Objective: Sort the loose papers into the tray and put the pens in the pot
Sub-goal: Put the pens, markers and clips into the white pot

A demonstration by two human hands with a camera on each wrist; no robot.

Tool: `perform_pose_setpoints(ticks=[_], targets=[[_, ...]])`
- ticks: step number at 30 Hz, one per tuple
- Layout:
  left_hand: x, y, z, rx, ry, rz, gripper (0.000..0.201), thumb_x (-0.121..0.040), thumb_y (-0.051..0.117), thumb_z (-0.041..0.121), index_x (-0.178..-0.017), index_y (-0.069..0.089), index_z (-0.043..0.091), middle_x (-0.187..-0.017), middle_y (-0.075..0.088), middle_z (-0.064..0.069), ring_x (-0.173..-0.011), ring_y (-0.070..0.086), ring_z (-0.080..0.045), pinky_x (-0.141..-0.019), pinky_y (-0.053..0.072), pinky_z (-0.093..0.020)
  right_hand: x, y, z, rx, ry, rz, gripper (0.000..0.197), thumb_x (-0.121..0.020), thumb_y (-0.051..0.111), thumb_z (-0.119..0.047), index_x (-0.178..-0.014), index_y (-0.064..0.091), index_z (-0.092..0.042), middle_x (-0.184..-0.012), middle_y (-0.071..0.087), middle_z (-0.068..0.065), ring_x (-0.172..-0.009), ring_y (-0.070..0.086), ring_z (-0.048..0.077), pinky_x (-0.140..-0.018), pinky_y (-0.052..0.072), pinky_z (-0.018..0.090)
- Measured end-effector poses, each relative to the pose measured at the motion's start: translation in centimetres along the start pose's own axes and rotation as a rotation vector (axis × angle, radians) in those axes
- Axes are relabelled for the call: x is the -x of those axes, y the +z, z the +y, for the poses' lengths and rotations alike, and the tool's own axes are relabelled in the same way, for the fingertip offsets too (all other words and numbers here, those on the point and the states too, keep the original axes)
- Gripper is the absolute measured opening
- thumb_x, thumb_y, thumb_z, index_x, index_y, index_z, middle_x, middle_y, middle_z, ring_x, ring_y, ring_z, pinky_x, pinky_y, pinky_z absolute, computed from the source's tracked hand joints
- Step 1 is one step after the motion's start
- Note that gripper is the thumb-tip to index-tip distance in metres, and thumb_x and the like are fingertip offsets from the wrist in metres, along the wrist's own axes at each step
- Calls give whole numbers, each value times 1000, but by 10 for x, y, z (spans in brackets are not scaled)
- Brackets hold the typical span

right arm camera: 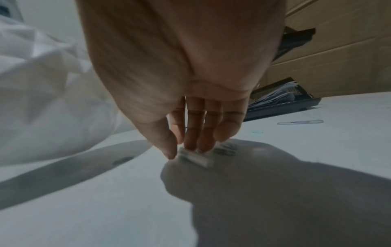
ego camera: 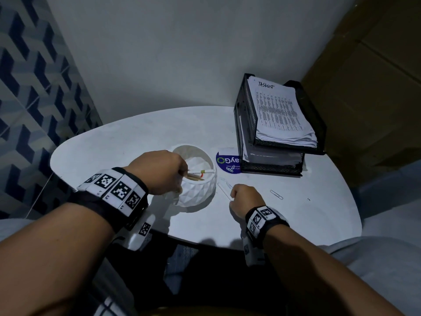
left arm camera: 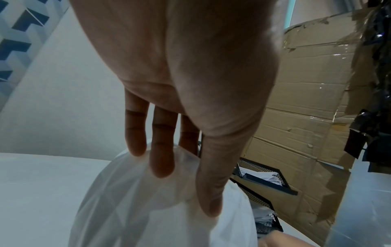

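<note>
A white faceted pot (ego camera: 198, 192) stands mid-table. My left hand (ego camera: 182, 179) holds its left rim, fingers over the edge and thumb on the outer wall (left arm camera: 185, 190). A white pen with an orange band (ego camera: 201, 171) lies across the pot's mouth above some wooden pencils (ego camera: 194, 177). Right of the pot, my right hand (ego camera: 232, 197) pinches a second white pen (ego camera: 224, 191) that lies on the table; the right wrist view shows its fingertips (right arm camera: 203, 147) closing on the pen (right arm camera: 195, 157). The black mesh tray (ego camera: 246, 124) at the back right holds stacked papers (ego camera: 280, 110) on both tiers.
A blue and white card (ego camera: 227, 161) sticks out from under the tray. Paper clips (ego camera: 276, 194) lie on the white table (ego camera: 296, 220) near my right hand. Cardboard boxes (ego camera: 364, 87) stand to the right, and a wall is behind.
</note>
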State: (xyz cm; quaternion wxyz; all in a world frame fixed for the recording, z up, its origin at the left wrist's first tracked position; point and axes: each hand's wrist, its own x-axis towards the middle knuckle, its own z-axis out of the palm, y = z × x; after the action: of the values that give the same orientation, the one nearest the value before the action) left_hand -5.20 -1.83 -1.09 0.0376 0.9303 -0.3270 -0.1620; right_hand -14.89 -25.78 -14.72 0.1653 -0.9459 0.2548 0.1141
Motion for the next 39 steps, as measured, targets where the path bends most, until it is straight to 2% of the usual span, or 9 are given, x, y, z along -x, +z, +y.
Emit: perform_pose_setpoints(ticks=[6,13,16,20,23,27,31,35,39], targets=[[0,2,3,-19,23,-33,25,-79,82,40,-100,71,34,-92,69,7,-87,61,-20,-64,40,-28,4,-6,1,-33,42,24,9,-81,63,-14,-88,65,-20,-87,68,1,-82,64,26,-70,52,28],[0,3,8,-47,50,-58,26,-79,81,37,-104,73,33,-91,69,6,-82,59,-19,-62,39,-28,3,-87,-31,-686,-76,275,15,-83,67,-6,-79,74,-19,-70,67,-4,-59,58,8,-60,49,21],[2,3,12,-56,65,-59,27,-79,80,37,-105,73,32,-92,70,5,-81,59,-19,-62,41,-28,14,-107,-50,-618,-261,277,12,-80,70,-9,-83,77,-18,-69,65,-8,-56,53,2,-55,44,15],[5,3,17,-61,86,-51,26,-79,80,37,-104,74,30,-91,71,5,-82,61,-20,-65,46,-28,24,-95,-62,-275,-355,192,11,-76,73,-22,-85,77,-27,-84,68,-10,-78,63,11,-71,52,26],[7,3,20,-63,100,-45,30,-78,80,39,-106,74,31,-93,72,5,-85,62,-20,-70,50,-30,23,-73,-60,-337,-369,212,22,-80,80,-28,-102,78,-25,-89,71,-10,-83,66,9,-79,54,25],[7,3,19,-58,94,-39,30,-78,80,39,-106,74,30,-96,73,4,-90,65,-21,-75,54,-32,9,-73,-35,-729,-175,372,4,-88,76,-21,-90,78,-19,-82,73,-9,-77,66,6,-75,52,21],[5,2,15,-41,75,-30,30,-78,80,40,-106,74,32,-96,73,5,-91,66,-21,-73,53,-30,-10,-75,39,-638,165,449,23,-93,62,-13,-72,72,-21,-76,70,-1,-75,63,19,-72,45,22],[3,2,14,-59,74,-5,30,-78,80,43,-106,74,32,-98,72,6,-93,65,-21,-75,54,-32,-18,-51,103,-587,456,304,23,-95,63,-8,-113,77,-12,-122,73,10,-114,65,33,-96,48,28],[1,5,16,-52,66,-11,32,-78,80,45,-107,73,32,-101,72,7,-95,65,-21,-78,55,-33,-15,-29,114,-479,427,180,44,-96,57,-1,-140,60,-7,-144,59,11,-134,54,31,-110,38,29]])
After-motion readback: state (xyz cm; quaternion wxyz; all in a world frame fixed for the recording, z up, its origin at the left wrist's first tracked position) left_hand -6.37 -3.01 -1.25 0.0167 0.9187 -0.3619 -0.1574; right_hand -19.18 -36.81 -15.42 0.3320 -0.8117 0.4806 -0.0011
